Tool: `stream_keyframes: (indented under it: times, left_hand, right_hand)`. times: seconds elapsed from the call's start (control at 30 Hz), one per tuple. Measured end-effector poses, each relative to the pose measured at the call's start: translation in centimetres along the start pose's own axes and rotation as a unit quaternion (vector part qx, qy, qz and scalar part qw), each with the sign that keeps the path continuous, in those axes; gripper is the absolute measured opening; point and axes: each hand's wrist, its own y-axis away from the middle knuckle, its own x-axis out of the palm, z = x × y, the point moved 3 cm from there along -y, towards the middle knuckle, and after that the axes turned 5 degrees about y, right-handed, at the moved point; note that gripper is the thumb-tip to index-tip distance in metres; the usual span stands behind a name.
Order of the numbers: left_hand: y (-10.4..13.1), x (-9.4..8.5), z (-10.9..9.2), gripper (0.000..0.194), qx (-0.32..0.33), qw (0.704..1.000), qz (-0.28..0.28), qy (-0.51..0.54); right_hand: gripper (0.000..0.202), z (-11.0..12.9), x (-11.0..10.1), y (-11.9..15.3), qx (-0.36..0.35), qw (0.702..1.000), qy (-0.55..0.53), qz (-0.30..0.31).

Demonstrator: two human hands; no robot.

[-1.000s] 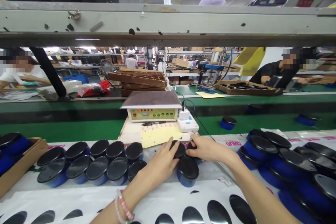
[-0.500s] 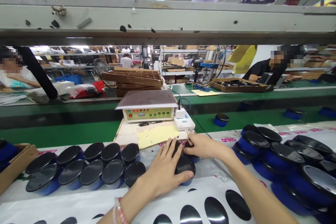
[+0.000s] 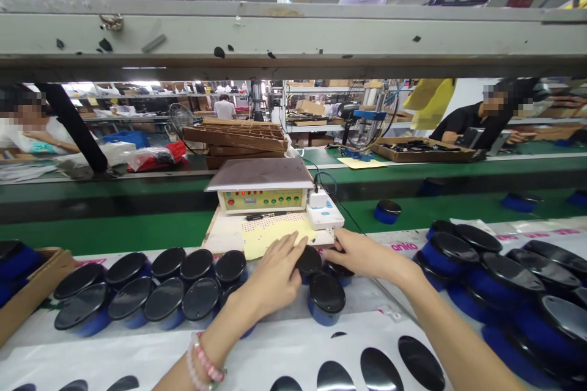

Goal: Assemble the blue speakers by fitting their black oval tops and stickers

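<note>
Possibly the right hand (image 3: 362, 255), grip unclear, could shove its tub (image 3: 342, 270) into the front tub (image 3: 327, 294); left hand (image 3: 276, 274) loosely spread.

The round containers (image 3: 327, 294) are showing glossy black tops over blue sides. The white sheet (image 3: 275, 351) is bearing black ovals. The rear work surface (image 3: 114, 232) is showing green. The control unit (image 3: 263, 201) is presenting a yellow panel with red and green buttons; its cover (image 3: 259, 172) is showing muted purple-brown. The yellow paper (image 3: 261, 241) is carrying rows of dots, apparently reddish, too small for certainty. The bracelets (image 3: 206, 363) are combining pink and pale beads.
</note>
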Motion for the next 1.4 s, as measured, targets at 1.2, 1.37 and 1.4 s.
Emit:
stream_keyframes:
  times: [1.2,1.37,1.4]
  left_hand:
    - [0.7,-1.7,-0.6,0.082,0.176,0.929,-0.313,0.091]
    - [0.6,-1.6,-0.5,0.073,0.172,0.928,-0.315,0.100]
    - [0.7,-1.5,-0.6,0.072,0.171,0.928,-0.315,0.101]
  right_hand:
    - [0.022,6.0,-2.0,2.0,-0.147,0.943,-0.252,-0.159]
    - [0.025,6.0,-1.8,2.0,-0.145,0.939,-0.260,-0.170]
    - [0.026,6.0,-1.8,1.9,-0.143,0.938,-0.262,-0.174]
